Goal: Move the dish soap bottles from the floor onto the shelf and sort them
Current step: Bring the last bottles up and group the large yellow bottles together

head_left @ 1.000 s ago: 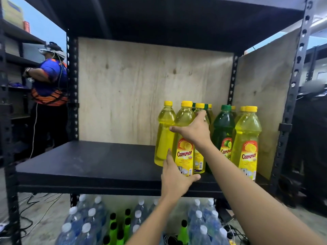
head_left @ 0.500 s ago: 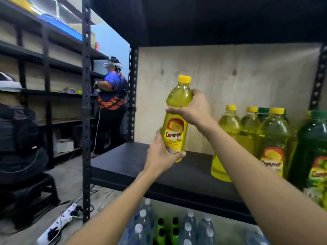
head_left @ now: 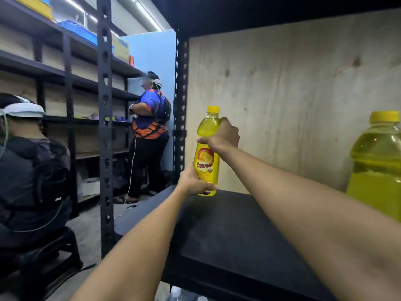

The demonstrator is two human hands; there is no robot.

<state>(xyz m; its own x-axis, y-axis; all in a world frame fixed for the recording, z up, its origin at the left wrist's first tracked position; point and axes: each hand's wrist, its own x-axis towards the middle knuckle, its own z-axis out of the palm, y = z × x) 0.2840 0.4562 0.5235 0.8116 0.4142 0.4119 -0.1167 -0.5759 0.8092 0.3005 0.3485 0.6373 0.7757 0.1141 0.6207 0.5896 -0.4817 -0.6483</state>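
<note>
Obs., one moment. Reference: black shelf board.

- Yellow dish soap bottle, yellow cap, red and yellow "Cammer" label facing out. Upright, at the board's far left corner, near the plywood back panel that stands along the board's rear edge. Its base is level with the board's surface; cannot tell whether it is set down or just clear of it.
- Right hand: fingers wrapped round the bottle's shoulder, just under the neck. Firm grip; the arm reaches in diagonally over the board.
- Left hand: curled round the bottle's lower part, thumb across the foot of the label. Gripping as well.
- Second yellow bottle: upright at the board's right end, close to the camera, partly cut off by the picture edge. Well apart from the held bottle.
- Perforated steel post at the board's left front corner.
- Beyond the board's left end: a standing person in a blue and orange top, facing another rack; nearer, a seated person in dark clothes on a black stool.
</note>
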